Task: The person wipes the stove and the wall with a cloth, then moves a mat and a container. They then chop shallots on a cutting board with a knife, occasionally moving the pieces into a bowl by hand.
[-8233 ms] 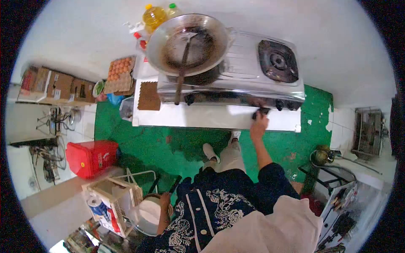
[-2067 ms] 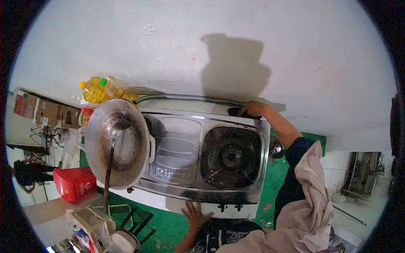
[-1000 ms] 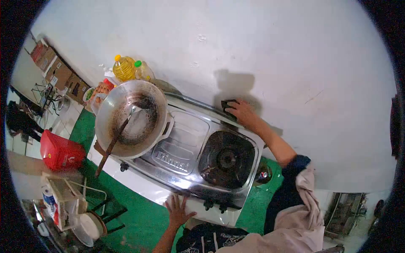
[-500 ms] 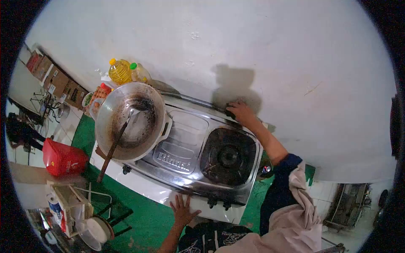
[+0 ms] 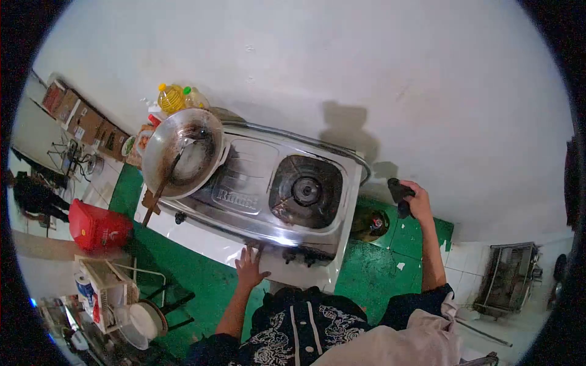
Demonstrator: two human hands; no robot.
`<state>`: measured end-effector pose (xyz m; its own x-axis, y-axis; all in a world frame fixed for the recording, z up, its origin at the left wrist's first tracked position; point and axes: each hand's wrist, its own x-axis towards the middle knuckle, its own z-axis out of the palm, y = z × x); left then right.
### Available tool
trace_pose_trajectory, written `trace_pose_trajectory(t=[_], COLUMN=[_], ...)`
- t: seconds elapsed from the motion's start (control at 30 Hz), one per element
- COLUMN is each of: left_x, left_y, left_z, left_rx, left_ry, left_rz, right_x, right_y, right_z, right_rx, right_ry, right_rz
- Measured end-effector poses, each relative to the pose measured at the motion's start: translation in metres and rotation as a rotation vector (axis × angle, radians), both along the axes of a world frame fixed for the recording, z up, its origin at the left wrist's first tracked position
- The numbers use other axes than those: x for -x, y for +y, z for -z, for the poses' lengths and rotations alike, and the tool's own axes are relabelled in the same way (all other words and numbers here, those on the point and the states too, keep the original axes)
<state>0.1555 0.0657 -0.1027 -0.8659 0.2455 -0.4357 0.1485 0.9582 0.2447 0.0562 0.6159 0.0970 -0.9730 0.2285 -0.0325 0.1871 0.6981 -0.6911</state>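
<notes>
The right hand [image 5: 418, 200] has its grip closed around a bunched black cloth [image 5: 398, 196], fingers curled over it, and part of the cloth sticks out past the fingers towards the stove [image 5: 247, 174]. Hand and cloth are in the air beyond the stove's right end, near the wall [image 5: 427, 110] and apart from the metal top. The left hand [image 5: 250, 268] has its grip open, fingers spread, with nothing seen in it; it lies on the white front part of the desk [image 5: 189, 230], its fingertips at the stove's front edge and to the left of two dark knobs [image 5: 299, 258]. On the stove's right side is a bare, stained burner [image 5: 306, 191]. A large pan [image 5: 186, 160] sits over the left side, dark marks inside it, and a spatula [image 5: 160, 190] rests in it with its handle over the rim, above a brown mat [image 5: 149, 201]. A grey hose [image 5: 293, 135] runs behind the stove and curves round its back right corner. Two bottles, one yellow-capped [image 5: 171, 99] and one green-capped [image 5: 195, 99], stand behind the pan. A red box [image 5: 101, 226] is on the green floor [image 5: 381, 280], well to the left.
</notes>
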Motion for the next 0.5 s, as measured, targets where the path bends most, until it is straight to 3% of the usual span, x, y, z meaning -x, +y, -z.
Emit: trace_pose_trajectory(t=[0.17, 0.27, 0.3, 0.4, 0.5], left_x=[0.008, 0.04, 0.041, 0.034, 0.022], left_y=[0.009, 0.034, 0.042, 0.071, 0.023], left_z=[-0.011, -0.057, -0.053, -0.054, -0.032], left_rx=[-0.004, -0.137, -0.302, -0.079, -0.285], left_ry=[0.141, -0.382, -0.346, -0.3, -0.139], left_rz=[0.048, 0.229, 0.284, 0.351, 0.446], right_x=[0.015, 0.055, 0.07, 0.109, 0.149], right_y=[-0.027, -0.051, -0.059, -0.087, -0.085], right_z=[-0.039, -0.057, -0.06, -0.068, -0.045], right_rx=[-0.147, -0.288, -0.341, -0.428, -0.404], right_ry=[0.292, 0.543, 0.637, 0.646, 0.507], right_rz=[-0.101, -0.211, -0.254, -0.279, -0.368])
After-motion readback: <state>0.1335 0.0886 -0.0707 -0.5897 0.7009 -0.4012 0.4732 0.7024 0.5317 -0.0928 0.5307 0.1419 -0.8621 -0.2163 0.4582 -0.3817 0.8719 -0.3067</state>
